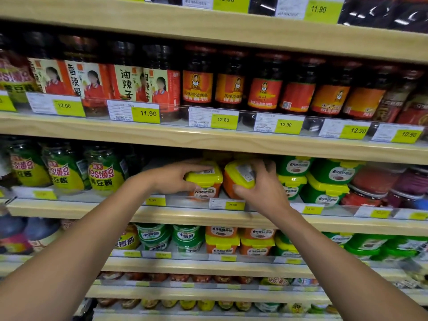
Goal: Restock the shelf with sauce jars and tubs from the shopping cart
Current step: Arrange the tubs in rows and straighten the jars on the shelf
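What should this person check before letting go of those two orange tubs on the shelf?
1. Left hand grips the left orange tub at its yellow lid: ok.
2. Left orange tub upright, label facing out: ok.
3. Right hand holds the right orange tub, fingers curled round it: ok.
4. Right orange tub level: not ok, it is tilted with its lid turned toward the camera.
5. Free room behind both tubs on the shelf: cannot tell, hidden.
6. Gap to the green tubs on the right: cannot tell, the right hand covers it.
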